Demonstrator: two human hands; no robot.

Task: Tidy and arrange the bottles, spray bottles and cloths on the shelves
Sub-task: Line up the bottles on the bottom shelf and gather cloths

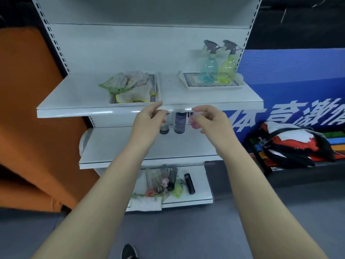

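On the middle shelf [112,144] stand a small clear bottle with a dark base [164,128] and a grey-purple bottle [179,122]. My left hand [147,124] hovers just left of the clear bottle, fingers loosely bent and holding nothing. My right hand [211,121] curls round a pink bottle [194,124] right of the purple one, mostly hiding it. On the top shelf [78,101], a tray [155,90] holds crumpled cloths [130,86]. A second tray [190,85] carries a blue spray bottle [208,69] and a yellow-green spray bottle [226,69].
The bottom shelf [201,184] holds a jumble of bottles and cloths [162,184] and a black bottle [189,184] lying down. An orange panel [28,109] stands to the left. A blue banner [298,81] and a heap of bags [291,144] are to the right. My shoe [128,252] is on the grey floor.
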